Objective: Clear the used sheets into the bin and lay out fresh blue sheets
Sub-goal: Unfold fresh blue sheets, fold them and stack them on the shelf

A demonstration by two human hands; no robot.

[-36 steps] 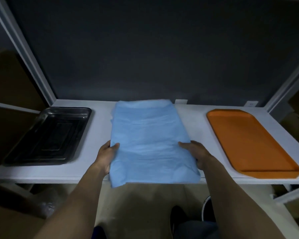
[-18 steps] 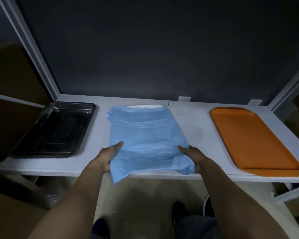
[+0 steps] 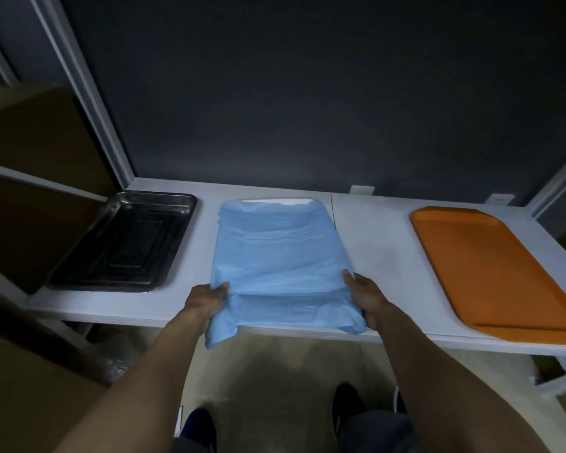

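A light blue sheet (image 3: 275, 256) lies over a white tray (image 3: 275, 201) in the middle of the white shelf (image 3: 373, 230); only the tray's far rim shows. The sheet's near edge hangs crumpled over the shelf's front edge. My left hand (image 3: 206, 299) grips the sheet's near left corner, thumb on top. My right hand (image 3: 366, 297) grips the near right corner the same way. No bin is in view.
A dark metal tray (image 3: 125, 243) sits at the left end of the shelf, an orange tray (image 3: 490, 266) at the right end. A dark wall panel stands behind. Brown cardboard boxes (image 3: 30, 152) are at the left. My shoes show on the floor below.
The sheet has slid toward me, uncovering the white tray's far rim, and its near part now bunches over the shelf edge. Both hands have drawn back with it.
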